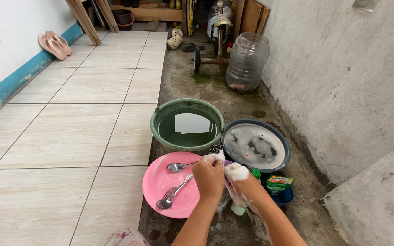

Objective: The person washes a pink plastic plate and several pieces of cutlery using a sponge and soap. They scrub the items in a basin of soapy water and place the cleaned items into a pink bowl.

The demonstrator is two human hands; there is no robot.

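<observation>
My left hand (209, 176) and my right hand (242, 180) meet over the right edge of a pink plate (158, 182), both covered in white foam. They grip a soapy item between them; foam hides what it is. On the plate lie a spoon (178, 166) and two more pieces of cutlery (172, 193). Just beyond the hands stand a green basin of clear water (186, 125) and a dark basin of sudsy water (256, 146).
A small blue bowl (282, 197) with a green packet (277, 183) sits at the right. A large clear plastic jug (248, 61) stands by the grey wall. Tiled floor spreads left, with pink sandals (54, 44) near the far wall.
</observation>
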